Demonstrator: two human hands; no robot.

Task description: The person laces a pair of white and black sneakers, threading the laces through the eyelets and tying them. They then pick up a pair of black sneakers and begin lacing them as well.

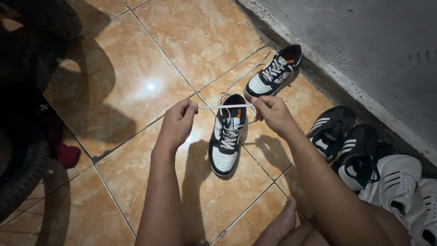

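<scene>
Over a floor of glossy orange-brown tiles (136, 77), two bare forearms reach away from the camera. Left hand (176, 122) and right hand (272, 113) each have fingertips pressed together, pinching one end of a white shoelace (225, 107) pulled taut and level between them. Just beyond and below the lace, a black and white sneaker (226, 136) with an orange tab lies flat on the tiles, toe pointing toward the person, its own white laces threaded. Farther off and to the right, near a grey concrete wall (364, 45), lies a second matching sneaker (273, 72), with a loose lace trailing from it across the floor. On the right side, along the wall's base, sit a pair of black shoes with white stripes (341, 141), and nearer still, white shoes (405, 187) in the corner. A bare foot (280, 225) rests on the tiles near the bottom edge. At far left, a dark tyre (20, 173) and a red cloth (68, 152) sit in shadow.
</scene>
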